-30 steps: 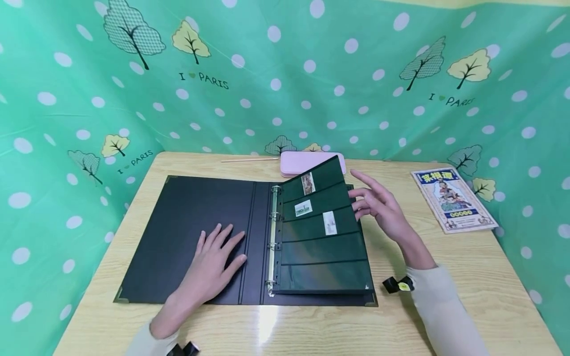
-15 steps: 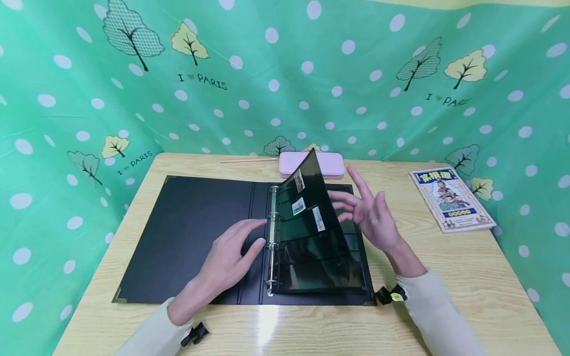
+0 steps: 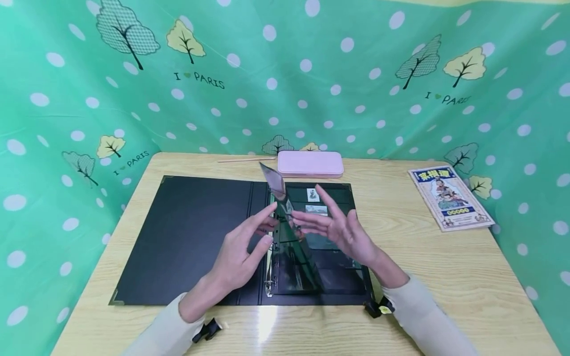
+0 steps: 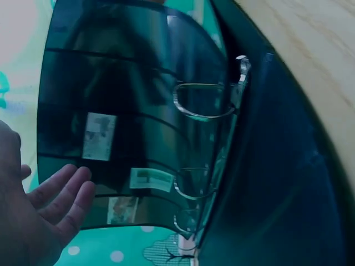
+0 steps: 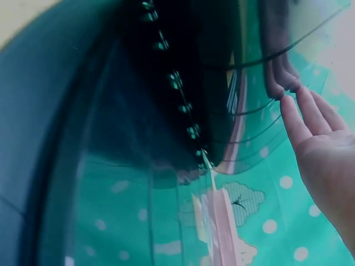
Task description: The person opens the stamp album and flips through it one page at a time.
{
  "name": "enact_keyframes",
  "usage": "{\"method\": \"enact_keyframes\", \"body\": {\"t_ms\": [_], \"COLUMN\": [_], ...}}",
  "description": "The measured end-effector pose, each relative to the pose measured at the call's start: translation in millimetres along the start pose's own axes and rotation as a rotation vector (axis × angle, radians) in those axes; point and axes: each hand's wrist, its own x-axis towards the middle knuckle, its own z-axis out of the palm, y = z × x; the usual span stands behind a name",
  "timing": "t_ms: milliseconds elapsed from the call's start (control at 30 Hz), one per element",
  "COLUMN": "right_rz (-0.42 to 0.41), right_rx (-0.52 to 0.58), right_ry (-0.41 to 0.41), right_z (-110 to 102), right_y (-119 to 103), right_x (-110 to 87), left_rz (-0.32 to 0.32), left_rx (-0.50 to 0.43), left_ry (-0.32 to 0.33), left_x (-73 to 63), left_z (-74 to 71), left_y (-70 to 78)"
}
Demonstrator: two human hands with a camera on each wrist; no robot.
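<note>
A dark stamp album (image 3: 200,237) lies spread on the table, its ring binding (image 3: 269,272) in the middle. One pocket page (image 3: 294,262) stands nearly upright and curved above the rings. Fingertips of my right hand (image 3: 349,235) touch its back; in the right wrist view those fingers are straight. My left hand (image 3: 240,252) hovers left of the page with extended fingers, and the left wrist view shows them close to the page face, contact unclear. Several stamps (image 4: 100,137) sit in its strips. Below it, another page holds a small stamp (image 3: 313,195).
Behind the album is a pink case (image 3: 310,163), with a thin stick (image 3: 246,159) on its left. A printed booklet (image 3: 451,198) lies at the right of the wooden table (image 3: 414,198). A green dotted cloth (image 3: 285,99) hangs around the table.
The page has swung up and leftward, pushed by my right hand, uncovering the page beneath. My left hand has risen from the left cover and moved right towards the page.
</note>
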Motion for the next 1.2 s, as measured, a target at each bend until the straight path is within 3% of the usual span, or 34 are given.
{"method": "enact_keyframes", "body": {"t_ms": [233, 567, 933, 1200], "right_rz": [0.049, -0.009, -0.005, 0.033], "right_rx": [0.017, 0.015, -0.117, -0.241], "right_ry": [-0.011, -0.005, 0.173, 0.271], "right_z": [8.1, 7.3, -7.8, -27.6], "right_y": [4.3, 6.6, -1.5, -7.2], "right_x": [0.3, 2.7, -1.9, -6.3], "left_rz": [0.013, -0.079, -0.144, -0.293], "left_rx": [-0.007, -0.022, -0.056, -0.019], "left_ry": [0.047, 0.144, 0.220, 0.213], "left_x": [1.8, 1.2, 7.4, 13.6], "left_z": [-1.1, -4.2, -24.6, -50.8], "left_y": [-0.5, -1.8, -4.6, -4.3]}}
